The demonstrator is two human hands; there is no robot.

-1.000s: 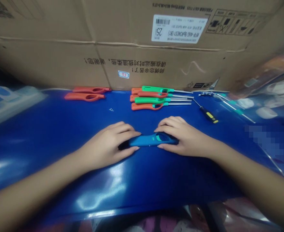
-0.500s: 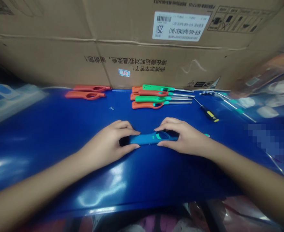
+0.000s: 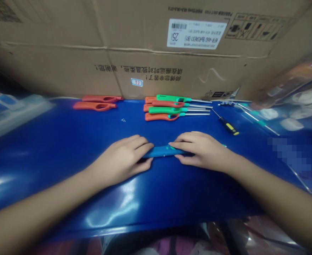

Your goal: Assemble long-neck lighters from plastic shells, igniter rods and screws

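Note:
A blue long-reach lighter (image 3: 160,151) with a green trigger part lies crosswise between my hands, just above or on the table. My left hand (image 3: 128,154) pinches its left end between thumb and fingers. Around its right end, my right hand (image 3: 200,150) is closed, with fingertips by the trigger; that hand hides most of this end. A small tip of the lighter's far end shows past my right hand. Beyond my hands lie several orange and green lighters (image 3: 162,110) with metal tubes, stacked side by side.
Two orange lighter casings (image 3: 94,106) lie at the back left, with small screws (image 3: 123,120) nearby. A black and yellow screwdriver (image 3: 229,126) and lighter tubes (image 3: 262,123) are at the right. A cardboard box (image 3: 65,74) walls off the back of the blue table (image 3: 156,198).
Both hands have closed further over the blue lighter, and my right fingers now cover more of its trigger opening. The lighter stays in about the same place.

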